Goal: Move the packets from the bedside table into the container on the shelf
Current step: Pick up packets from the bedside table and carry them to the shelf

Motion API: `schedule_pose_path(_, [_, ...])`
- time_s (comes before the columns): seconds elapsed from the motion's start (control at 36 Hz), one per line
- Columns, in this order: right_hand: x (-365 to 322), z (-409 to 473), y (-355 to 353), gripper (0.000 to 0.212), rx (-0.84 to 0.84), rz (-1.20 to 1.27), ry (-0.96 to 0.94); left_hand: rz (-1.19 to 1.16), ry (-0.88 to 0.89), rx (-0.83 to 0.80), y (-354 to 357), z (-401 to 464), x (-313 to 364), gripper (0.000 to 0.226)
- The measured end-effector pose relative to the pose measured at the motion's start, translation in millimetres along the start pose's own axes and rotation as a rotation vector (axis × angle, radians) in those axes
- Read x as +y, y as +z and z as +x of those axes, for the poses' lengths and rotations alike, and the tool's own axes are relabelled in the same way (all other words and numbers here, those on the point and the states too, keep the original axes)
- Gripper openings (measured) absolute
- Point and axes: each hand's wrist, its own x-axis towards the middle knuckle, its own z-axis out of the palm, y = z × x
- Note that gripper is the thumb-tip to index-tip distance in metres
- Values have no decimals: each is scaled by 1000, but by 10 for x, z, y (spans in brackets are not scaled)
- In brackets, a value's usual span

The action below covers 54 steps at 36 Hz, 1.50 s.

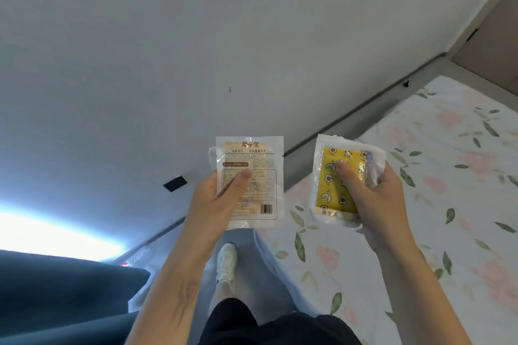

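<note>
Carrying is the step judged in hand: a white hand-warmer packet [253, 180] is pinched in the left hand [217, 199] and a yellow patterned packet [340, 179] in the right hand [372, 193], beside the bed [448, 176]; neither shelf nor container is seen, so both must be found next

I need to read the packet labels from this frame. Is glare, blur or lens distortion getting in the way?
Head view: a blown-out bright patch at lower left hides detail there. The clear hand-warmer packet with beige label in the left hand shows legible large lettering, but the fine print is soft. The yellow patterned packet in clear wrap in the right hand has slight plastic sheen. The wide lens bends the wall edges.
</note>
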Motion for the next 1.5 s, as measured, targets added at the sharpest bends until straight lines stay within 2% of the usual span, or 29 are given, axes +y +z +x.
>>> schedule_pose_path(0.17, [3, 497, 1025, 15, 1, 20, -26, -9, -28, -30, -663, 757, 132, 16])
schedule_pose_path(0.25, [-23, 709, 1537, 11, 33, 75, -39, 10, -5, -67, -936, 1094, 235, 15])
schedule_pose_path(0.36, [-148, 939, 1979, 12, 81, 119, -29, 32, 17, -102, -1201, 1457, 436, 16])
schedule_pose_path(0.56, [-333, 1150, 2184, 12, 155, 132, -71, -16, 2, -178, -1319, 1927, 696, 16])
schedule_pose_path(0.83, [-442, 1421, 2000, 11, 308, 150, -67, -84, -45, -317, -1052, 2457, 829, 13])
schedule_pose_path(1.11, [-524, 2240, 1500, 12, 497, 149, -60, 21, 5, -471, -67, 3505, 1063, 14])
schedule_pose_path(1.31, [-625, 3339, 766, 12, 640, 132, -36, 57, 24, -573, 1171, 4430, 1348, 13])
schedule_pose_path(1.5, [-960, 4574, -78, 14, 684, 193, -49, 70, 46, -612, 2567, 5277, 1733, 10])
